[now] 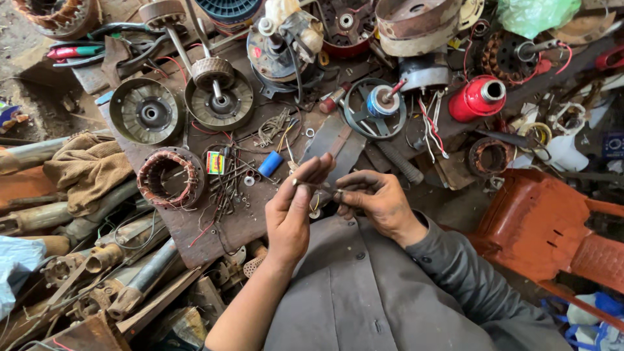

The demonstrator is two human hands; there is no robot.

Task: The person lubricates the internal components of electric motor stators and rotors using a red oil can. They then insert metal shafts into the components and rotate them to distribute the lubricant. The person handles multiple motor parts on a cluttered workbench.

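My left hand [292,208] and my right hand [377,200] meet in front of my chest, just at the near edge of a cluttered wooden workbench [234,224]. Together they pinch a thin metal rod or bolt [317,186], the left fingers at one end, the right fingertips at the other end. The piece is small and partly hidden by my fingers. A grey buttoned shirt [364,292] covers my lap below the hands.
On the bench lie a copper-wound stator [170,177], round motor covers [144,112], a rotor with shaft [214,75], a blue capacitor [270,163], a red cylinder [480,97] and loose screws. A brown cloth [88,166] lies left, an orange plastic chair [539,224] right.
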